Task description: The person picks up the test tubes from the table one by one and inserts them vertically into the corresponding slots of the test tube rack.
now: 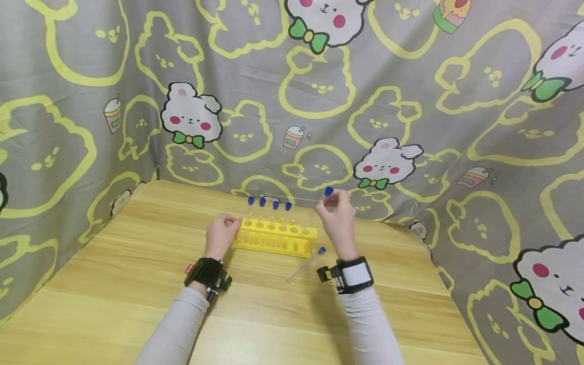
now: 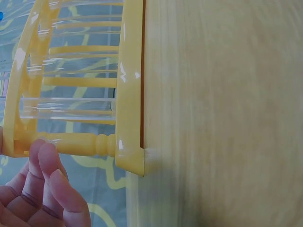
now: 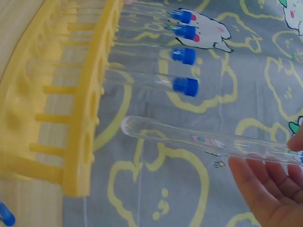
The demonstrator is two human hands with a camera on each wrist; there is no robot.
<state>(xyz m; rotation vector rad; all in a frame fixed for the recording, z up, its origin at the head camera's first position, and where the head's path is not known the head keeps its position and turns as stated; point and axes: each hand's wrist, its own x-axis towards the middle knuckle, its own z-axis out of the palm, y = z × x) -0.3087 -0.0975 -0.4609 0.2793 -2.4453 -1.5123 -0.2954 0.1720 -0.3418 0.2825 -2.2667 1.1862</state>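
A yellow test tube rack (image 1: pixel 274 248) stands on the table, with several clear test tubes capped in blue (image 3: pixel 184 86) upright in its left holes. My left hand (image 1: pixel 222 235) holds the rack's left end, fingers by the end post in the left wrist view (image 2: pixel 52 179). In my right hand (image 1: pixel 337 213) a clear test tube (image 3: pixel 189 137) is pinched near its blue cap (image 1: pixel 328 191). Its rounded bottom hangs above the rack's right part, touching nothing in the right wrist view. Another capped test tube (image 1: pixel 304 265) lies on the table in front of the rack's right end.
The wooden table (image 1: pixel 255 314) meets a grey patterned cloth (image 1: pixel 255 121) hung behind and at both sides. The rack's two right holes (image 1: pixel 299 230) hold no tubes. The lying tube is close to my right wrist strap (image 1: pixel 353 275).
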